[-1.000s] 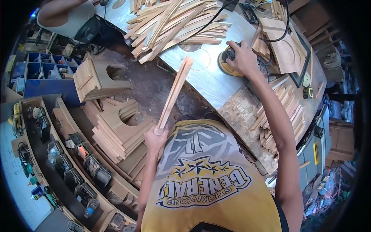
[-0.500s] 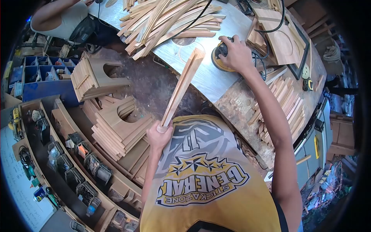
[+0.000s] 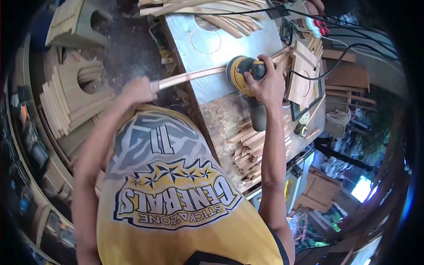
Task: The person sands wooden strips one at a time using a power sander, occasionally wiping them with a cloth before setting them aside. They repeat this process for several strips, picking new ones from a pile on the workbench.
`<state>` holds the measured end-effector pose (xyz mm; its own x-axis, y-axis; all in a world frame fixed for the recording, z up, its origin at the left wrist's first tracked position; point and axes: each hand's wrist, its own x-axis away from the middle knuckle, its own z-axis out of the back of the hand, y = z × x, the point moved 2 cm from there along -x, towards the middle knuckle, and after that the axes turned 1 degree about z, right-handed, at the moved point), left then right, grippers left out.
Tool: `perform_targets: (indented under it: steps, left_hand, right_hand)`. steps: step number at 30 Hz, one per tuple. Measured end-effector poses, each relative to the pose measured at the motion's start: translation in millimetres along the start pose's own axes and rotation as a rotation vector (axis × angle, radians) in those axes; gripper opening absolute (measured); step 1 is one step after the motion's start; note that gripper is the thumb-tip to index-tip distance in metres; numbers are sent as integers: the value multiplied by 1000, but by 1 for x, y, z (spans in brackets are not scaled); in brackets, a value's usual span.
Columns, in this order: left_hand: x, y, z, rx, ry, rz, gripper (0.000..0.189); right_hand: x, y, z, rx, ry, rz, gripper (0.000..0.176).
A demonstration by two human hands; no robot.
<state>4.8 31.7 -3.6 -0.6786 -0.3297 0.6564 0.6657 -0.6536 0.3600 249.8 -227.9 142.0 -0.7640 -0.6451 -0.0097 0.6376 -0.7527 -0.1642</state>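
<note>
My left hand [image 3: 142, 90] is wrapped round the near end of a long, thin wood strip [image 3: 190, 76], with some blur at the fingers. The strip lies nearly level and runs rightward to a yellow and black power sander [image 3: 240, 74]. Holding that sander by its black top is my right hand [image 3: 268, 85]. The sander is tilted, with its round pad facing left against or just beside the strip; the exact contact is hidden. Below them is a pale metallic-looking work surface [image 3: 198, 44] with a circle marked on it.
Wood strips [image 3: 229, 22] are piled at the top, and more short strips [image 3: 249, 150] lie on the brown table [image 3: 216, 119]. Stacked cut-out wood panels [image 3: 73, 90] stand at the left. Black cables [image 3: 344, 53] cross the upper right near a tape measure [image 3: 300, 130].
The strip has swung from steeply raised to nearly level. The sander has come off the surface and tilted beside the strip. The view has shifted to the right.
</note>
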Motion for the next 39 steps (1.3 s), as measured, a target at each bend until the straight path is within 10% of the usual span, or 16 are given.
perform_targets:
  steps: [17,39]
  left_hand:
    - [-25,3,25,-33,70,-137,41]
    - [-15,11,10,-9,-50,-15,48]
  right_hand:
    - [-44,-71,-54,52,70,435,47]
    - [-59,-59,-47,-41,33,397,55]
